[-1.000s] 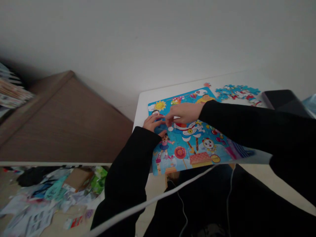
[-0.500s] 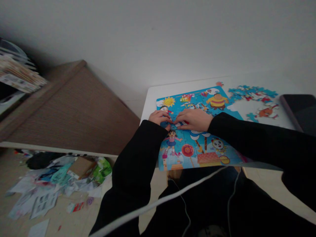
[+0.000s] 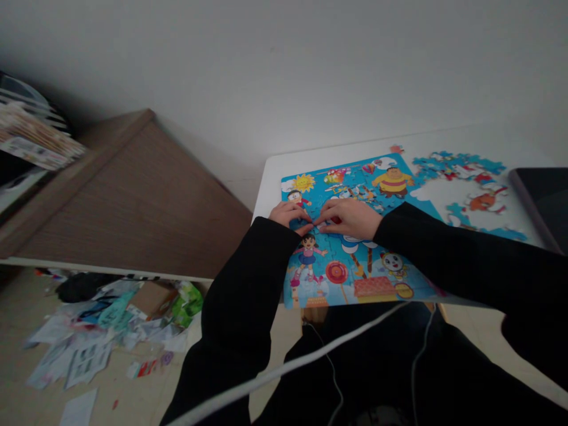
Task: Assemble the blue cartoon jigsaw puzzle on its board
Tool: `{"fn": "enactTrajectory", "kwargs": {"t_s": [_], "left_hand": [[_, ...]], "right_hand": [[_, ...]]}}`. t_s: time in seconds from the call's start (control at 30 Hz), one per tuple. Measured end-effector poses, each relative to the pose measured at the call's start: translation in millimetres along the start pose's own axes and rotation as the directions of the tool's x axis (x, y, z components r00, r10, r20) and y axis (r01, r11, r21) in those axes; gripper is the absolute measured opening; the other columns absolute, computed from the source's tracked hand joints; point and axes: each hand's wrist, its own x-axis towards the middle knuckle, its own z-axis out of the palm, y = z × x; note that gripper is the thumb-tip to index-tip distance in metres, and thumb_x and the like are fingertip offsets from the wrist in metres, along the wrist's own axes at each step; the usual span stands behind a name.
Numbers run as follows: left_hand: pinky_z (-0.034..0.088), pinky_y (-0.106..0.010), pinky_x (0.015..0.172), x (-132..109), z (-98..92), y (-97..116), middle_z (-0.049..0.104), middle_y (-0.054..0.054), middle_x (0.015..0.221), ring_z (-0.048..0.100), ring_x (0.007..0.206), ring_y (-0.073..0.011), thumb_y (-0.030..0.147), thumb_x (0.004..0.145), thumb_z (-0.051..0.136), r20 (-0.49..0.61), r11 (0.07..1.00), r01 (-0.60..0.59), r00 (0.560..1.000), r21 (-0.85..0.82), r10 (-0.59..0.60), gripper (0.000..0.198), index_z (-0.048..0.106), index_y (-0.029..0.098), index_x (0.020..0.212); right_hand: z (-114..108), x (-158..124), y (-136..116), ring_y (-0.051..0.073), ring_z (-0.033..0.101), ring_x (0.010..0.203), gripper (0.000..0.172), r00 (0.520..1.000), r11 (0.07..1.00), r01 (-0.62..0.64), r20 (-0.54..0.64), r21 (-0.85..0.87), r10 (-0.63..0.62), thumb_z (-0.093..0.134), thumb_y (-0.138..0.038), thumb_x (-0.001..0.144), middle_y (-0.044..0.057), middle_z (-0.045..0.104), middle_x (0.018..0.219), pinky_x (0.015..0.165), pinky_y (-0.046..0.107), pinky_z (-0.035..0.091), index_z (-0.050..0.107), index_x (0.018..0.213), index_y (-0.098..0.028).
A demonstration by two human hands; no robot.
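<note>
Drawing the left hand closer to the right hand than a second ago, apparently narrowing work to one spot on the puzzle right of frame centre, bringing fingers nearly tip to tip but leaving any pinch impossible to tell.

Your right hand has come down from its arched, bent-finger pose over the puzzle and lies flatter, nearer your own side. Your left hand has drawn its thumb and forefinger closer together. Your right sleeve has dropped too, uncovering the yellow-shirted figure and the orange loose pieces; compared with half a second ago, more blue loose pieces show beside it. Your view has shifted since a second ago, bringing a white sheet on the floor into sight.
</note>
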Motion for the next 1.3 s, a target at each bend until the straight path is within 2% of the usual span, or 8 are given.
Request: {"fn": "enactTrajectory", "kwargs": {"t_s": [0.3, 0.43, 0.57, 0.7, 0.83, 0.97, 1.13, 1.3], "left_hand": [[0.047, -0.034, 0.083, 0, -0.2, -1, 0.065, -0.004, 0.087, 0.058, 0.088, -0.0188, 0.042, 0.075, 0.067, 0.04, 0.999, 0.035, 0.999, 0.007, -0.036, 0.024, 0.069, 0.022, 0.086], [0.046, -0.035, 0.084, 0, 0.6, -3, 0.064, -0.005, 0.088, 0.058, 0.088, -0.0198, 0.044, 0.074, 0.068, 0.048, 0.999, 0.039, 0.998, 0.006, -0.039, 0.027, 0.069, 0.021, 0.089], [0.044, -0.036, 0.087, 0, 0.5, -4, 0.064, -0.005, 0.091, 0.058, 0.092, -0.0205, 0.042, 0.075, 0.068, 0.074, 0.999, 0.052, 0.996, -0.005, -0.051, 0.026, 0.069, 0.022, 0.091], [0.042, -0.036, 0.09, 1, 1.4, -6, 0.063, -0.006, 0.096, 0.057, 0.096, -0.021, 0.044, 0.074, 0.067, 0.088, 0.996, 0.081, 0.993, -0.041, -0.078, 0.027, 0.069, 0.022, 0.09], [0.038, -0.038, 0.095, 3, 2.1, -5, 0.062, -0.004, 0.097, 0.055, 0.099, -0.0217, 0.04, 0.074, 0.068, 0.159, 0.988, 0.139, 0.979, -0.071, -0.126, 0.024, 0.067, 0.022, 0.09], [0.032, -0.036, 0.1, 3, 1.1, 1, 0.061, -0.001, 0.101, 0.051, 0.105, -0.0195, 0.032, 0.077, 0.065, 0.209, 0.981, 0.189, 0.962, -0.052, -0.174, 0.017, 0.062, 0.023, 0.09], [0.032, -0.037, 0.1, 3, 0.9, 6, 0.058, -0.002, 0.104, 0.052, 0.098, -0.0194, 0.03, 0.078, 0.062, 0.217, 0.981, 0.187, 0.961, -0.049, -0.172, 0.016, 0.059, 0.021, 0.09], [0.034, -0.039, 0.098, 4, 2.6, 6, 0.057, -0.002, 0.103, 0.051, 0.099, -0.0203, 0.029, 0.077, 0.063, 0.197, 0.978, 0.204, 0.961, -0.03, -0.194, 0.016, 0.059, 0.022, 0.091]], "right_hand": [[3, -1, -2, 0.016, 0.055, 0.077, 0.025, 0.999, 0.999, -0.038, -0.022, 0.029, 0.039, 0.057, -0.038, 0.082, 0.005, 0.061, 0.092, 0.067, 0.027, 0.038, 0.071, 0.098, -0.025], [2, 0, 2, 0.015, 0.056, 0.079, 0.024, 0.999, 0.997, 0.027, -0.021, 0.077, -0.025, 0.051, -0.032, 0.086, 0.005, 0.064, 0.087, 0.07, 0.026, 0.039, 0.071, 0.093, -0.021], [-1, 1, 5, 0.013, 0.055, 0.069, 0.025, 1.0, 0.996, -0.022, -0.015, 0.082, 0.023, 0.049, -0.029, 0.086, 0.005, 0.063, 0.079, 0.063, 0.024, 0.038, 0.071, 0.091, -0.016], [-1, -1, 3, 0.015, 0.056, 0.075, 0.024, 1.0, 0.997, -0.025, -0.008, 0.077, 0.025, 0.058, -0.033, 0.081, 0.006, 0.063, 0.086, 0.068, 0.025, 0.039, 0.071, 0.094, -0.018], [0, -2, -1, 0.017, 0.057, 0.083, 0.024, 0.997, 0.997, -0.074, -0.006, 0.03, 0.074, 0.059, -0.037, 0.08, 0.006, 0.061, 0.092, 0.071, 0.027, 0.039, 0.07, 0.094, -0.021], [-2, -3, -4, 0.017, 0.056, 0.083, 0.023, 0.995, 0.995, -0.103, 0.011, -0.011, 0.103, 0.057, -0.038, 0.081, 0.005, 0.06, 0.091, 0.069, 0.027, 0.038, 0.069, 0.093, -0.023], [-5, -4, -6, 0.017, 0.056, 0.082, 0.024, 0.999, 0.996, -0.039, 0.032, -0.083, 0.042, 0.051, -0.035, 0.085, 0.005, 0.061, 0.095, 0.066, 0.027, 0.038, 0.07, 0.092, -0.022], [-10, -8, -15, 0.021, 0.055, 0.087, 0.03, 0.997, 0.965, 0.058, 0.071, -0.258, -0.041, 0.042, -0.034, 0.089, 0.006, 0.062, 0.096, 0.058, 0.029, 0.035, 0.07, 0.092, -0.023]]}}
